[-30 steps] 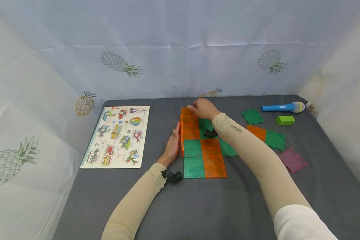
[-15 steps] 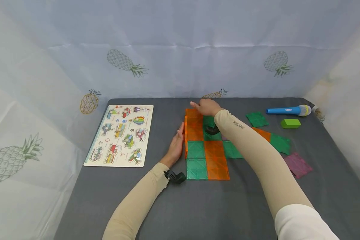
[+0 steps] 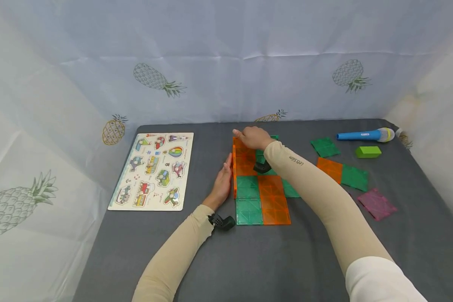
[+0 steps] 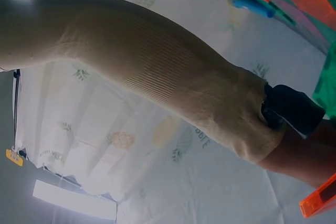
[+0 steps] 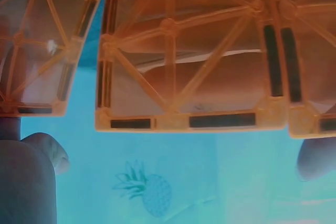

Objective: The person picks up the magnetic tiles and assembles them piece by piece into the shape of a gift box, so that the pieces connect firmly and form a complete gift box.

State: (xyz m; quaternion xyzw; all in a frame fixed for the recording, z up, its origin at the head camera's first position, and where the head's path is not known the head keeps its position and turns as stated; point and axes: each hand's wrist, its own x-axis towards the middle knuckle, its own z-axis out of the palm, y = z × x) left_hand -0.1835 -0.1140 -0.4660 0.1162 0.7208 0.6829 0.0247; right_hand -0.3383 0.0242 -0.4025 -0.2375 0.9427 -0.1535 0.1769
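My left hand (image 3: 220, 184) lies along the outer left side of an upright orange magnetic tile wall (image 3: 234, 167), fingers extended and touching it. The wall stands on the left edge of a flat checkered sheet of green and orange magnetic tiles (image 3: 273, 201). My right hand (image 3: 254, 137) is at the sheet's far left corner, thumb pointing left, its fingers largely hidden in the head view. In the right wrist view it appears to pinch an orange magnetic tile (image 5: 39, 45), angled, with a gap between it and the upright orange tiles (image 5: 184, 72).
A picture puzzle board (image 3: 151, 172) lies on the left. On the right are a blue toy microphone (image 3: 362, 135), a lime green block (image 3: 368, 152), a green tile (image 3: 325, 147), a joined orange tile (image 3: 330, 168) and green tile (image 3: 354, 178), and purple tiles (image 3: 377, 204).
The right hand lifted slightly to the right half a second ago and is now back lower and leftward at the far corner. The left hand stays against the wall. The head view has shifted slightly.
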